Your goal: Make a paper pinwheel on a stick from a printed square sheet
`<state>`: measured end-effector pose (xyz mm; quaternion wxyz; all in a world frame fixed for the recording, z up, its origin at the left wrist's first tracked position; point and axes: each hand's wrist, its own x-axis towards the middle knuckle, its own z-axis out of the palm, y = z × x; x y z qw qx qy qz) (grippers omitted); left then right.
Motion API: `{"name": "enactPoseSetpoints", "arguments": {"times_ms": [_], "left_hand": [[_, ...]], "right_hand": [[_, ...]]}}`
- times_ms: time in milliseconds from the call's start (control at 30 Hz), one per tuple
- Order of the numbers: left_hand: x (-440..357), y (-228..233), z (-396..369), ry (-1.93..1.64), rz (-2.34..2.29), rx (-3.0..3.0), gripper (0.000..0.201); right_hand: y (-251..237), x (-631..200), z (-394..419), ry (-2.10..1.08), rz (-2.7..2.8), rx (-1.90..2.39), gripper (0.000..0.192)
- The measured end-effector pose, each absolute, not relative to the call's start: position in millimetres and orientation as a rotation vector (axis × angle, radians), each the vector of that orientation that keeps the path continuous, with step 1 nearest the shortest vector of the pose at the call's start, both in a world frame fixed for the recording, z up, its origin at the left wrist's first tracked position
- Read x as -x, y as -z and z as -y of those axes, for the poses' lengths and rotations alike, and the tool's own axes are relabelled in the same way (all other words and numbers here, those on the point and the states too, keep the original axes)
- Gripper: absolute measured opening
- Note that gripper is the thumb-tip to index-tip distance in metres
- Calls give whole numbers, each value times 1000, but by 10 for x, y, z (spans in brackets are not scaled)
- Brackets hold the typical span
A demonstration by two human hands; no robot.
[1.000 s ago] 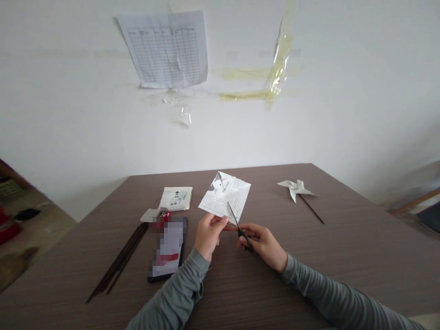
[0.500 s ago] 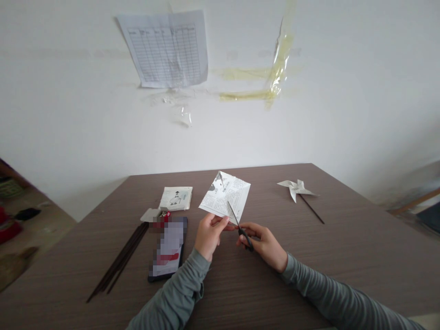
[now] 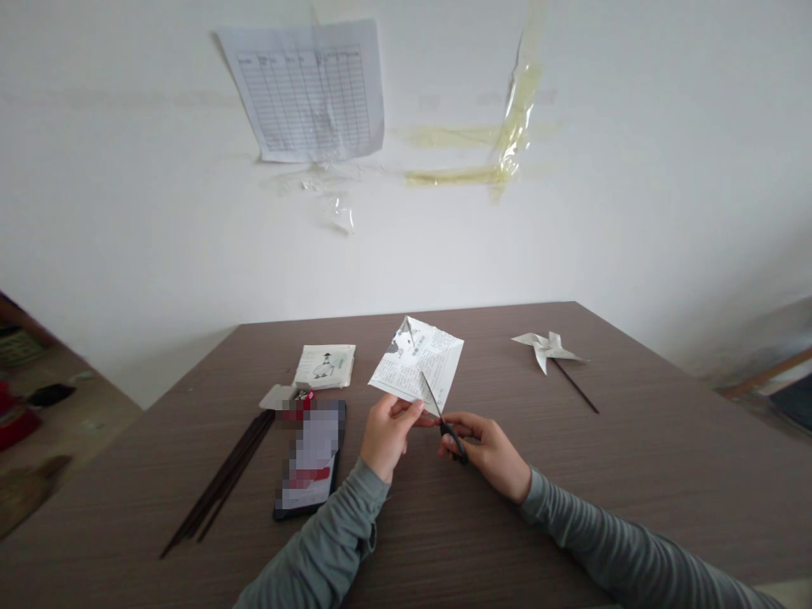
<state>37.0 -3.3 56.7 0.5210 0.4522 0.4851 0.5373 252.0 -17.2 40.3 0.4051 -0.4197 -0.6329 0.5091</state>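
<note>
Scissors point(image 3: 446, 430) lie over near corner of printed paper square point(image 3: 412, 364)

Paper square sits at centre, in front of the person, one corner pointing to the wall point(image 3: 444, 262); print and a dark picture on its upper face. One scissor blade shows on top, running from the near corner toward the middle. Cannot tell how wide the blades stand.

Hands: left hand point(image 3: 384, 438) nearly closed, pinching the paper's near edge, thumb on top. Right hand point(image 3: 495, 455) curled round the scissor handles, index finger extended toward the left fingertips.

Left of the paper, on the bench point(image 3: 444, 541): a stack of paper squares point(image 3: 325, 367) with a printed figure; just nearer, a small red box point(image 3: 304, 401) with a pale flap. Nearer again, a phone point(image 3: 312, 465), partly pixelated, beside a bundle of dark sticks point(image 3: 222, 478).

Right side, well apart from the hands: a paper pinwheel point(image 3: 546, 347) on a dark stick.

Wall behind: a ruled sheet point(image 3: 310, 97) and strips of yellowish tape point(image 3: 453, 177).
</note>
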Motion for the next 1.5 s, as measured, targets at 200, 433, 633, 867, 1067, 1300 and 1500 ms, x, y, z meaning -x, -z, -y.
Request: {"name": "enactPoseSetpoints", "arguments": {"times_ms": [200,433,633,867,1067,1300,1500], "left_hand": [[-375,-562,26,-1290,-1174,-1082,49],[-376,-564,30,-1303,-1179,-1073,51],[-383,-580,40,-1312,-1166,-1061,53],[-384,-552,25,-1329,-1160,-1052,51],[-385,-549,26,-1340,-1153,-1024,53],[-399,-577,45,-1340,-1156,-1026,54],[-385,-554,38,-1317,-1154,-1056,49]], "right_hand": [[-381,-2522,157,-1289,1605,1064,69],[-412,-2521,172,-1298,1617,1086,81],[-414,-2514,173,-1295,1630,1075,82],[-392,-2507,165,-1311,1620,1074,83],[-377,-2513,162,-1324,1605,1064,78],[-431,-2504,177,-1318,1603,1074,89],[-468,-2489,198,-1302,1591,1064,82]]}}
